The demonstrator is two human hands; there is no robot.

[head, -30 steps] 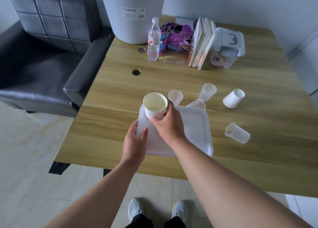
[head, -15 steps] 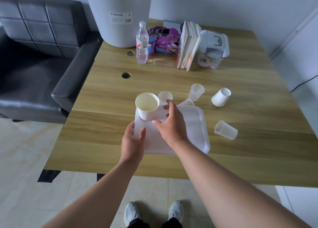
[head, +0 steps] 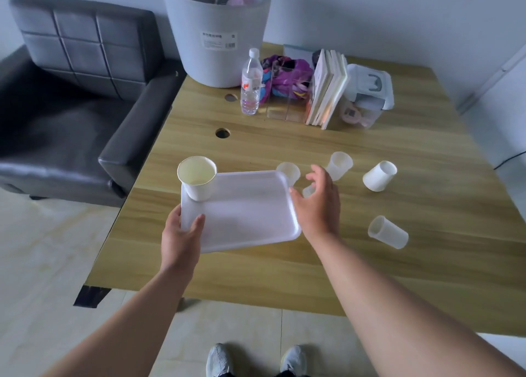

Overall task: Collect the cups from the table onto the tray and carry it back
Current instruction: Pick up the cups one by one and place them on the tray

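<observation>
since half a second ago the right hand (head: 317, 206) has left the paper cup (head: 197, 181) standing on the tray's (head: 244, 214) far-left corner and now reaches, fingers spread and empty, toward the small cup (head: 308, 190) beside the tray, while the left hand (head: 179, 238) still pinches the near-left corner.
</observation>
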